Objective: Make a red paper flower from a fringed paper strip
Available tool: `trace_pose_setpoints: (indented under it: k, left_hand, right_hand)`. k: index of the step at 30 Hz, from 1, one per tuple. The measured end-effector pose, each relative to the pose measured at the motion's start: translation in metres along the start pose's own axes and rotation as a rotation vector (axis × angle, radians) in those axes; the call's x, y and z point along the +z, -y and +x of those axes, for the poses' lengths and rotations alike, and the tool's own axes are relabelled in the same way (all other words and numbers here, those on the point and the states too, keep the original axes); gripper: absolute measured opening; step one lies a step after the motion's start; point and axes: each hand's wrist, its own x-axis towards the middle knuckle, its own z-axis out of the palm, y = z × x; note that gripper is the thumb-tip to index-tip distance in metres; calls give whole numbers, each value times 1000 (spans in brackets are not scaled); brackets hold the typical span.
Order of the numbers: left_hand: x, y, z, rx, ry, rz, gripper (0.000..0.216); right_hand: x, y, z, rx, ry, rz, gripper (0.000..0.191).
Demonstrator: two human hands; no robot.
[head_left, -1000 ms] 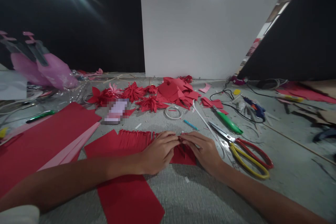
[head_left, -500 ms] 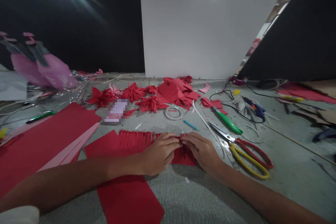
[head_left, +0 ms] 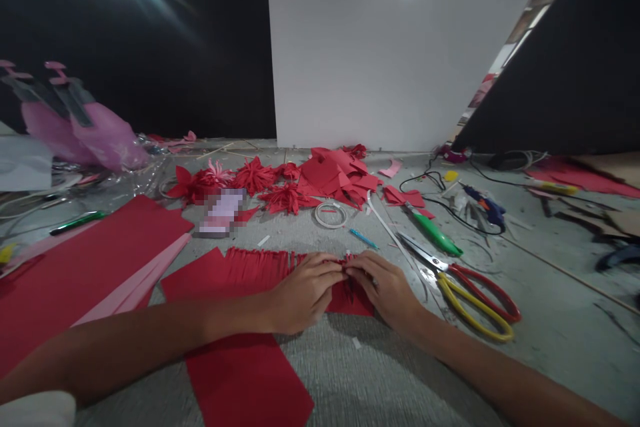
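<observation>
A strip of red paper, cut into a fringe along its far edge, lies flat in front of me. My left hand rests over its right part, fingers bent and pinching the fringed edge. Close beside it, fingertips almost touching, my right hand pinches the same edge near the strip's right end. The fingertips hide the exact spot they grip. Beneath and nearer to me is a plain red sheet. Just beyond the hands lies a small blue pen-like stick.
Scissors with red and yellow handles and a green-handled cutter lie to the right, before a blue glue gun. Beyond are a tape roll, red paper flowers and a blurred-out phone. Large red sheets lie left.
The fingers of my right hand have shifted very slightly at the paper's edge. Everything else stays as it was.
</observation>
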Motion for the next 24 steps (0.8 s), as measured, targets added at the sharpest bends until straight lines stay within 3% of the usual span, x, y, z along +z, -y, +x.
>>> trace_pose_setpoints:
  k: [18, 24]
  left_hand:
    - [2, 3, -1, -22, -44, -3, 30]
    - [1, 3, 0, -14, -49, -11, 23]
  right_hand:
    - [1, 0, -2, 1, 7, -4, 4]
    - [1, 1, -1, -2, 21, 23, 8]
